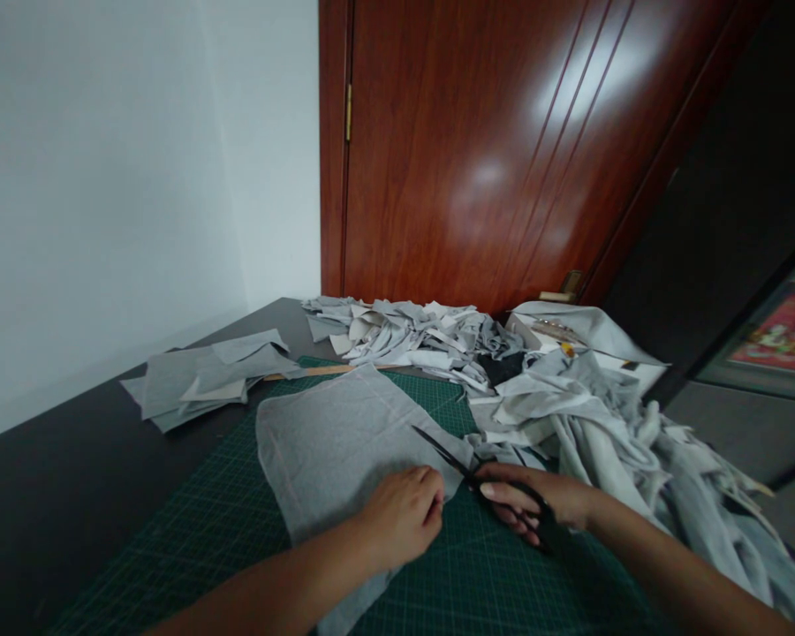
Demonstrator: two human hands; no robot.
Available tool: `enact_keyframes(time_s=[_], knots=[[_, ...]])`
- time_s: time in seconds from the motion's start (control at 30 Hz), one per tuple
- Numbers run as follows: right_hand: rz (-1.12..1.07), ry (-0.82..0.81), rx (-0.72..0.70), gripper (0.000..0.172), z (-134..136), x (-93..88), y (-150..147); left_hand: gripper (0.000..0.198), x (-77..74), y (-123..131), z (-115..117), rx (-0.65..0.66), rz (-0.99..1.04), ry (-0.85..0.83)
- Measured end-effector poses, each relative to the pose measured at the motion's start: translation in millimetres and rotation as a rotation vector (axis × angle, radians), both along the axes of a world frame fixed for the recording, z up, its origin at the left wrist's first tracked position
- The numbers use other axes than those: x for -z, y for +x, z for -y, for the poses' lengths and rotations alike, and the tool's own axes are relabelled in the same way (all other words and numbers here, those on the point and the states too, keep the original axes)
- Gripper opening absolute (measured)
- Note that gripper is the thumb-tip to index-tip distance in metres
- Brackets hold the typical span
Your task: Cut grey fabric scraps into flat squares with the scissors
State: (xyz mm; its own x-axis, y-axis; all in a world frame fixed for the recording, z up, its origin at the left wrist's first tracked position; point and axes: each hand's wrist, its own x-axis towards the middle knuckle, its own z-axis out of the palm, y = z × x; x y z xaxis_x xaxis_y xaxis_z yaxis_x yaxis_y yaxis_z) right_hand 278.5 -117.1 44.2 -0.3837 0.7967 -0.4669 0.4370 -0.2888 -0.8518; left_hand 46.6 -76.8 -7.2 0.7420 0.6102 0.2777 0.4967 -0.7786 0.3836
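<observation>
A large piece of light grey fabric (331, 433) lies on the green cutting mat (450, 592), with faint pinkish lines along it. My left hand (404, 512) rests over its right side, fingers curled in and closed on the cloth; the fingertips are hidden. In my right hand (523, 499) is a pair of black scissors (447, 458), its handles gripped by the fingers. The scissors' blades point up and left across the fabric's right edge, only slightly apart at most.
Flat grey fabric pieces (205, 380) are stacked at the left on the dark table (46, 486). A heap of scraps (417, 331) lies at the back by the red-brown door (450, 159). Crumpled grey cloth (602, 433) crowds the right side. A wooden ruler (318, 371) crosses the mat's far edge.
</observation>
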Motion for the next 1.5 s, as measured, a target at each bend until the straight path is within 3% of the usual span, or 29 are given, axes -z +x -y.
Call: enact_keyframes(time_s=[0.4, 0.97, 1.1, 1.23, 1.5], knots=[[-0.018, 0.013, 0.035, 0.061, 5.0, 7.8, 0.9, 0.012, 0.7, 0.0, -0.1, -0.006, -0.008, -0.001], [-0.014, -0.006, 0.04, 0.067, 6.4, 5.8, 1.9, 0.01, -0.7, -0.7, 0.1, -0.015, 0.005, -0.037], [-0.01, -0.015, -0.01, 0.07, 2.3, 8.4, 6.2, 0.011, 0.8, -0.3, -0.5, -0.023, 0.022, -0.045], [-0.005, -0.015, -0.037, 0.062, -5.7, 11.4, 7.6, 0.013, 2.1, -0.5, -1.8, -0.019, 0.023, -0.045], [0.01, -0.006, -0.079, 0.063, -21.1, 3.6, -2.4, 0.013, -0.7, -1.1, 0.6, -0.013, 0.009, -0.049]])
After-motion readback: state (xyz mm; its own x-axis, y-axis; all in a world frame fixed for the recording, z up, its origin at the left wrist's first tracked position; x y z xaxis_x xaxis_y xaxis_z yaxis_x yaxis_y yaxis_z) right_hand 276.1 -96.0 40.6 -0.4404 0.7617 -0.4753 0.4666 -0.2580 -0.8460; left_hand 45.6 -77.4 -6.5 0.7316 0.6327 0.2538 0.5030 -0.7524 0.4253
